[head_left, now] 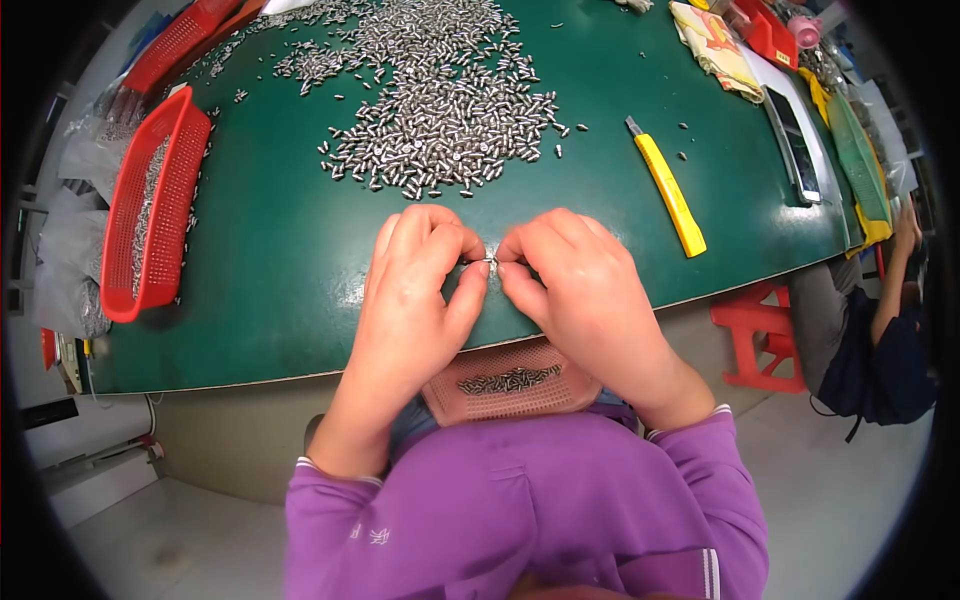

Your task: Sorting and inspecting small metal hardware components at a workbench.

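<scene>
Left hand and right hand pinch one small metal piece above the pink tray, few pieces inside, large pile remaining beyond it.

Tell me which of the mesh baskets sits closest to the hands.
The pink basket on the lap, just below both hands, with a few metal pieces in it. The red basket lies at the green table's left edge; another red one lies at the far left.
</scene>
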Motion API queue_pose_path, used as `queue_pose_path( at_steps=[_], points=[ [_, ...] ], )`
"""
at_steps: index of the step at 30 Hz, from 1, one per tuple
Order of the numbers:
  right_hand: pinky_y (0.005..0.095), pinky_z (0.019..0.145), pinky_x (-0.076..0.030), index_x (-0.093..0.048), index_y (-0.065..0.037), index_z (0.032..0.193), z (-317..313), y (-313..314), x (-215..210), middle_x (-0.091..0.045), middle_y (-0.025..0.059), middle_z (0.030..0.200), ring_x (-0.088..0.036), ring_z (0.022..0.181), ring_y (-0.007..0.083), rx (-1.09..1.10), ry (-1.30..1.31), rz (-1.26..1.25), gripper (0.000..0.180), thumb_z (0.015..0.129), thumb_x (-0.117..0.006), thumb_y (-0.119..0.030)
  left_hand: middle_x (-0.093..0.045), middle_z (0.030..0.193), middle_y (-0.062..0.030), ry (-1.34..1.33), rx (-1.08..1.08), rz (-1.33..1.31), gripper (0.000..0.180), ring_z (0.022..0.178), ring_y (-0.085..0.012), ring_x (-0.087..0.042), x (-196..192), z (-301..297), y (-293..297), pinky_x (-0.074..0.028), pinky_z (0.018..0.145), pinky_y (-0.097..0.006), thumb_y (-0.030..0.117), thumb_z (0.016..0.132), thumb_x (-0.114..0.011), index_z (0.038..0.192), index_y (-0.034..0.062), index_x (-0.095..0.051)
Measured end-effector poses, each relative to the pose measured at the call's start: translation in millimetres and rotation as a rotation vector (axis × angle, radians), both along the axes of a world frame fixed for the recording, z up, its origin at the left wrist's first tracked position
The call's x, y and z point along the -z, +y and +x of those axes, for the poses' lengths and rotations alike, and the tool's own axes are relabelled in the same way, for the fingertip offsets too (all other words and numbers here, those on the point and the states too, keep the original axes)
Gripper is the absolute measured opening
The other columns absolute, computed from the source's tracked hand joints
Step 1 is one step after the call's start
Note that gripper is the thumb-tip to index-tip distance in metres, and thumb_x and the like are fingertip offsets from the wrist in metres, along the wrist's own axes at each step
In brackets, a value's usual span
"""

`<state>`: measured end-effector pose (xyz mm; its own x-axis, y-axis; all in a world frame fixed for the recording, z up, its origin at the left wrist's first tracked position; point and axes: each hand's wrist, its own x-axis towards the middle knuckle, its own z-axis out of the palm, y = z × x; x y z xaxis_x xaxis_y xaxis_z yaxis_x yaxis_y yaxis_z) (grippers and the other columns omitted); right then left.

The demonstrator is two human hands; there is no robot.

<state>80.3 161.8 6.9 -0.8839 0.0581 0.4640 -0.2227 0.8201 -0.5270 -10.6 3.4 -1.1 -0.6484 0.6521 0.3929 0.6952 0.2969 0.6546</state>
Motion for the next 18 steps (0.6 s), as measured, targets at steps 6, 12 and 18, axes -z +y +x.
queue_pose_path(
  at_steps=[6, 12, 18],
  points=[
    [0.0444, 0.077, -0.051, -0.061, -0.003, 0.095, 5, 2, -5, -0.06, 0.0123, 0.09, -0.06, 0.086, 0.0345, -0.029, -0.057, -0.052, 0.013, 0.085, -0.069, -0.003, -0.06, 0.099, -0.0109, -0.017, 0.011, -0.006, 0.017, 0.098, -0.0302, -0.058, -2, 1, -3, -0.047, 0.088, -0.04, -0.003, 0.078, -0.073, 0.089, 0.0027, -0.062],
    [0.0449, 0.076, -0.053, -0.067, -0.004, 0.097, 4, 6, -11, -0.066, 0.0127, 0.09, -0.065, 0.086, 0.0348, -0.031, -0.126, -0.126, 0.014, 0.083, -0.072, -0.004, -0.061, 0.1, -0.0106, -0.034, 0.022, 0.018, 0.016, 0.098, -0.0299, -0.058, -1, 0, -5, -0.047, 0.088, -0.039, -0.002, 0.079, -0.074, 0.09, 0.0026, -0.063],
    [0.0462, 0.075, -0.054, -0.07, -0.003, 0.094, -3, 8, -10, -0.067, 0.0154, 0.087, -0.066, 0.083, 0.0368, 0.01, -0.139, -0.162, 0.011, 0.084, -0.071, -0.006, -0.061, 0.098, -0.0109, -0.052, -0.006, 0.013, 0.014, 0.097, -0.0297, -0.059, -3, -2, -1, -0.047, 0.088, -0.039, -0.003, 0.08, -0.073, 0.089, 0.0023, -0.064]
  ],
)
